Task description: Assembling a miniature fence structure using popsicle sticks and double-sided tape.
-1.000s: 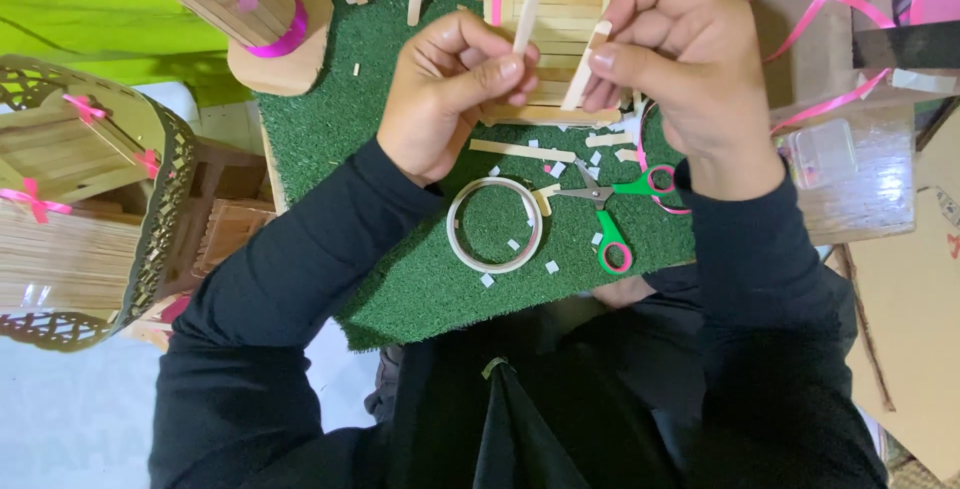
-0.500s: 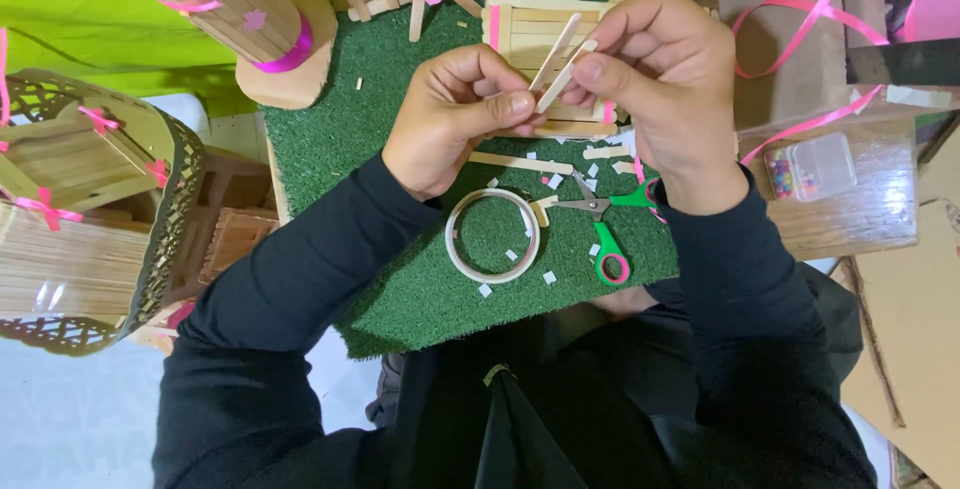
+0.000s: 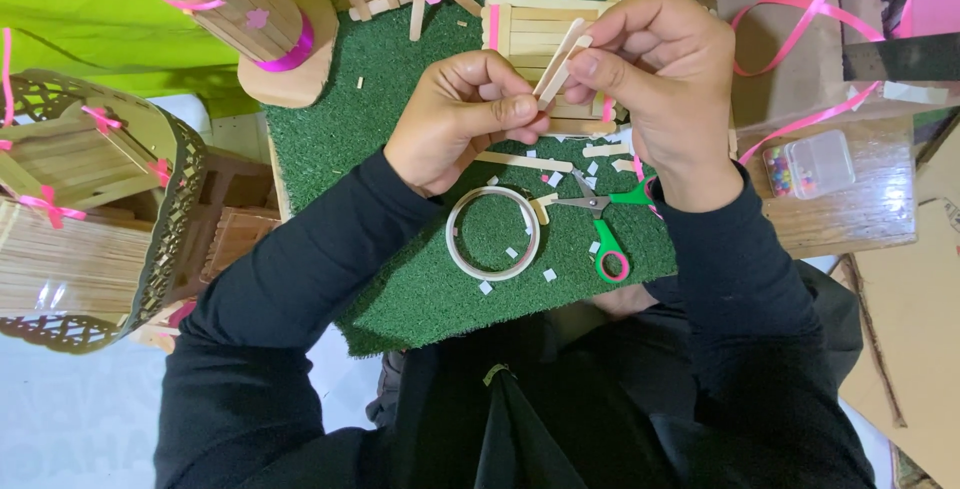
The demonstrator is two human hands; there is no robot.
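Both hands, left hand (image 3: 462, 117) and right hand (image 3: 662, 74), pinch two craft sticks (image 3: 560, 61) above the green turf mat (image 3: 400, 149); their long axis slants up-right. The clear plastic box (image 3: 810, 164) right of the mat holds coloured beads.

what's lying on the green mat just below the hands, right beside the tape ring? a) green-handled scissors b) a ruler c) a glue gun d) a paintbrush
a: the green-handled scissors lie on the green mat just right of the tape ring, below the left hand and right hand, which pinch thin wooden craft sticks between them.
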